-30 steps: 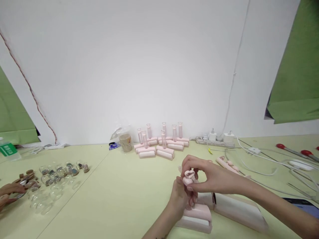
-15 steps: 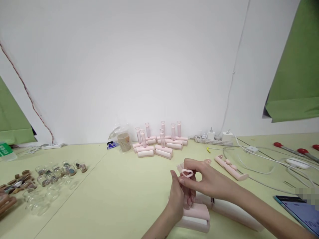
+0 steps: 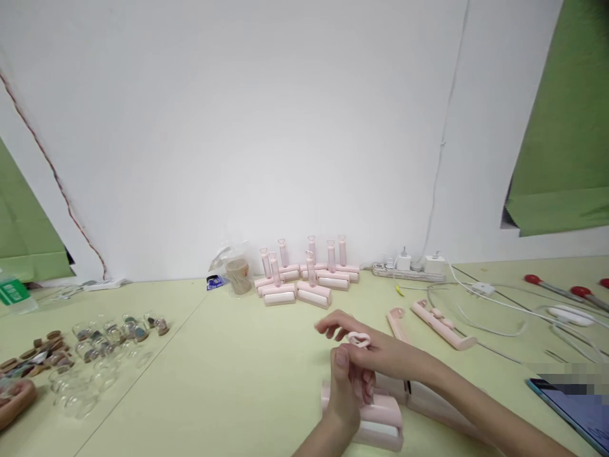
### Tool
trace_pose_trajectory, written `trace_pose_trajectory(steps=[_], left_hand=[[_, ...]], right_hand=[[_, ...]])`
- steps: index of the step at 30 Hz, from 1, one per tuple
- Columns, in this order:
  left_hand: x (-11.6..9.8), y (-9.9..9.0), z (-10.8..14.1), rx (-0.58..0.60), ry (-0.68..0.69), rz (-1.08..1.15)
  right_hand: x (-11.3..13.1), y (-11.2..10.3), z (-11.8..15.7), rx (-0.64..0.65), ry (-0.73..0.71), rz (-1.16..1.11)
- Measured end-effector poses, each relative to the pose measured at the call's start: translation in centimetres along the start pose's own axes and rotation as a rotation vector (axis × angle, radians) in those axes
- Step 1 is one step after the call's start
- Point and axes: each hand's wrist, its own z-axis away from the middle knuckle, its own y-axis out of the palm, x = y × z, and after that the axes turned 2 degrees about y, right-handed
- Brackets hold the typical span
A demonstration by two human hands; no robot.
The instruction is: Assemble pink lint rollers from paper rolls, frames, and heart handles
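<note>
My left hand [image 3: 343, 397] is closed round the handle of a pink lint roller, whose heart-shaped loop [image 3: 359, 339] sticks up above my thumb. Below the hand, the lint roller's pink head [image 3: 380, 409] with its white roll rests on the table. My right hand [image 3: 364, 343] lies across behind the loop, its fingers stretched out to the left; part of it is hidden by my left hand. Another pink and white roller piece [image 3: 440, 406] lies partly under my right forearm. Two loose pink shell parts, one short [image 3: 397, 324] and one long [image 3: 443, 325], lie beyond that forearm.
Several finished-looking lint rollers [image 3: 314, 293] stand along the wall. Beside them are a bagged cup [image 3: 238, 277] and a power strip [image 3: 409, 273]. Cables and red-tipped tools [image 3: 556, 287] lie right, near a phone [image 3: 566, 412]. Small glass domes [image 3: 99, 343] sit left.
My right hand has let go of the heart loop and opened, its fingers now reaching left past it. My left hand keeps its grip on the handle.
</note>
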Motion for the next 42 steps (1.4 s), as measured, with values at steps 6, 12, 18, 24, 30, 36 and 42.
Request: trace_pose_trajectory(steps=[6,12,18,24,30,36,42], left_hand=[[-0.1,0.0,0.1,0.006,-0.016,-0.083],[-1.0,0.7,0.1,-0.067,-0.107,-0.080],[-1.3,0.8,0.3,-0.064,-0.142,-0.087],[-1.0,0.6,0.3,-0.058,-0.114,-0.122],[-0.8,-0.3,-0.1,-0.012,-0.174,-0.151],[-0.7,-0.8,-0.1,0.117,-0.107,-0.116],[0.0,-0.5,-0.1,-0.061,-0.142,-0.112]], right_hand=[[1.2,0.0,0.3,0.182,0.248,-0.192],[1.1,0.2,0.3,0.142,0.238,-0.112],[1.3,0.4,0.5,0.101,0.211,0.009],[2.8,-0.3,0.4,0.177,0.216,0.059],[0.6,0.7,0.1,0.032,0.251,-0.157],[0.7,1.1,0.1,-0.157,0.057,-0.029],[1.4,2.2,-0.1,-0.166,0.242,-0.171]])
